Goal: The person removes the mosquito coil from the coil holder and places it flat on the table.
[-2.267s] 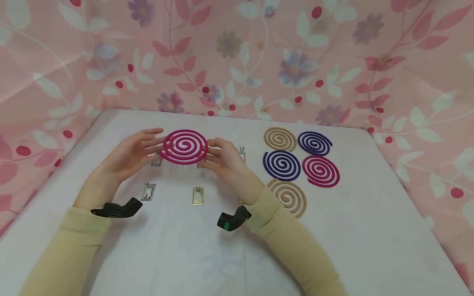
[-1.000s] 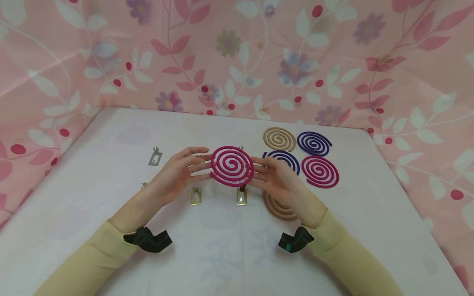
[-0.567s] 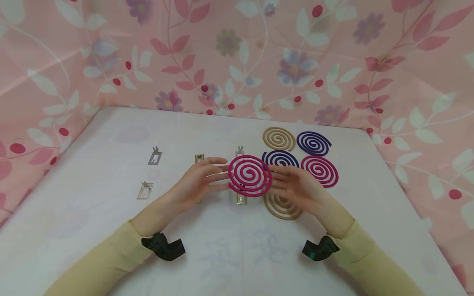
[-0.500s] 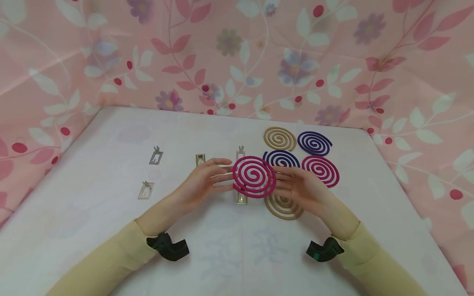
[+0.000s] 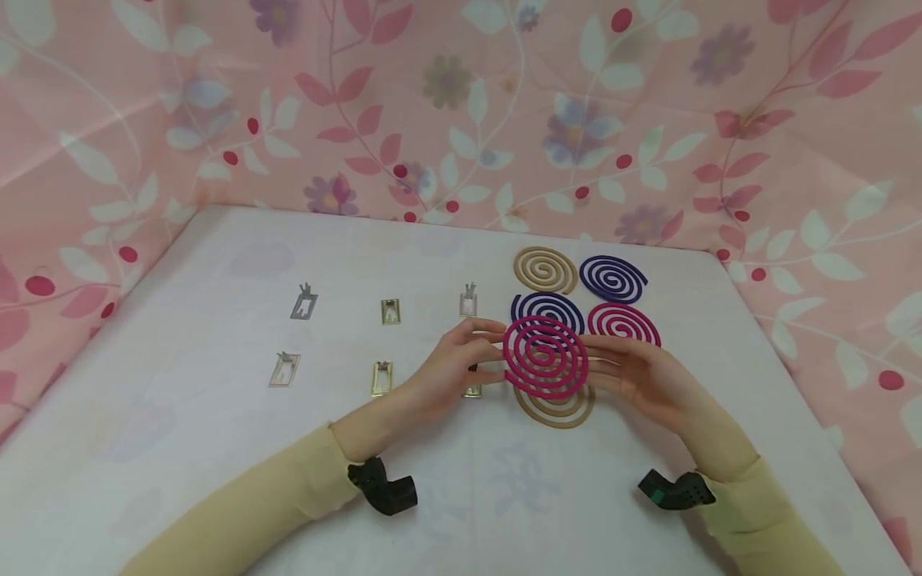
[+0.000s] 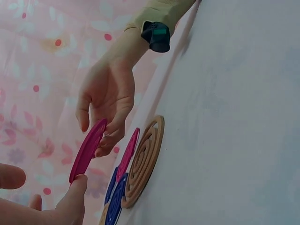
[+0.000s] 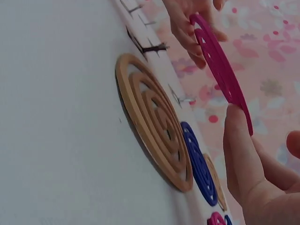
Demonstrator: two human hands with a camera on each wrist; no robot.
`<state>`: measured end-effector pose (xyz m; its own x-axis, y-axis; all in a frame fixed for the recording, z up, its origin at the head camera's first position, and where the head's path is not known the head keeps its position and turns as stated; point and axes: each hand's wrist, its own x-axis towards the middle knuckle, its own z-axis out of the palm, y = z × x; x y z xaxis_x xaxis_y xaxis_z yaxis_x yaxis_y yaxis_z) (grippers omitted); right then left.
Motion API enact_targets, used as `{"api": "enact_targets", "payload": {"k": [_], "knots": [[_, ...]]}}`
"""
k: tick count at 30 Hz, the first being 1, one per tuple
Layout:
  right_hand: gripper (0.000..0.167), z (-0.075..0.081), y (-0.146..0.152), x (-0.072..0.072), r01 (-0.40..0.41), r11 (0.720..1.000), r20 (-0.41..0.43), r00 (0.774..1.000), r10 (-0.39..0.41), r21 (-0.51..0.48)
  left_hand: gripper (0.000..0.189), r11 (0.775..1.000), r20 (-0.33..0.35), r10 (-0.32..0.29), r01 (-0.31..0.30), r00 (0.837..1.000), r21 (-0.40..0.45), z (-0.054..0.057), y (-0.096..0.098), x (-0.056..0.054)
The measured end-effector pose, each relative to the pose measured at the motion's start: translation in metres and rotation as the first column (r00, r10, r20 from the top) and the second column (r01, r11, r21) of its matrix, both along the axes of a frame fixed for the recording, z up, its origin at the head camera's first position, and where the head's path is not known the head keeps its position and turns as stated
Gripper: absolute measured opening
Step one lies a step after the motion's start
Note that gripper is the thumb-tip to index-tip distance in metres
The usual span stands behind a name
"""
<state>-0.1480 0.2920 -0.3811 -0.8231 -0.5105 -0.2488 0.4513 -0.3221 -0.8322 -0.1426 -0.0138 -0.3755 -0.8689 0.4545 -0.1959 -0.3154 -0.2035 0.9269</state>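
Note:
A magenta mosquito coil [image 5: 545,354] is held up above the table between both hands. The left hand [image 5: 448,376] touches its left rim with outstretched fingers, and the right hand [image 5: 651,382] bears the opposite rim the same way. In the right wrist view, the right fingertips meet the edge of the magenta coil [image 7: 220,65] while the thumb stands apart. The left wrist view likewise shows the left thumb [image 6: 11,176] off the coil. Below, it partly covers a tan coil [image 5: 558,420] and a dark blue coil [image 5: 526,304] lying on the table.
Farther right lie another magenta coil [image 5: 623,320], a second dark blue coil [image 5: 613,278] and a tan coil [image 5: 545,270]. Several small metal coil stands, silver [image 5: 304,304] and gold [image 5: 382,378], lie in two rows at left. A pink floral cloth [image 5: 446,120] hangs behind the white table [image 5: 180,416].
Both hands have carried the magenta coil rightward and somewhat lower, from over the metal stands to above the other coils. The things on the table keep their places.

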Motion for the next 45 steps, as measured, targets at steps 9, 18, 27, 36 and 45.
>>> {"api": "enact_targets", "payload": {"k": [9, 18, 27, 36, 45], "knots": [[0.046, -0.01, 0.049, -0.011, -0.082, 0.993, -0.132, 0.987, 0.093, 0.09, 0.035, 0.999, 0.016, 0.016, -0.017, 1.0, 0.047, -0.009, 0.043, -0.006], [0.043, -0.016, 0.08, -0.014, -0.057, 0.968, -0.156, 0.983, 0.098, 0.245, 0.035, 0.999, 0.058, 0.04, -0.041, 0.998, 0.025, -0.014, 0.085, -0.01], [0.042, -0.016, 0.102, -0.011, -0.02, 0.955, -0.087, 0.995, 0.047, 0.296, 0.034, 0.996, 0.127, 0.085, -0.086, 0.988, 0.001, -0.013, 0.112, -0.004], [0.043, -0.015, 0.115, -0.006, -0.013, 0.936, -0.053, 0.998, 0.034, 0.352, 0.029, 0.998, 0.172, 0.052, -0.057, 0.984, 0.025, -0.012, 0.122, 0.008], [0.042, -0.019, 0.13, -0.002, -0.024, 0.925, -0.102, 0.993, 0.068, 0.379, 0.028, 0.999, 0.134, -0.019, 0.023, 0.991, -0.026, -0.014, 0.127, 0.021]]}}
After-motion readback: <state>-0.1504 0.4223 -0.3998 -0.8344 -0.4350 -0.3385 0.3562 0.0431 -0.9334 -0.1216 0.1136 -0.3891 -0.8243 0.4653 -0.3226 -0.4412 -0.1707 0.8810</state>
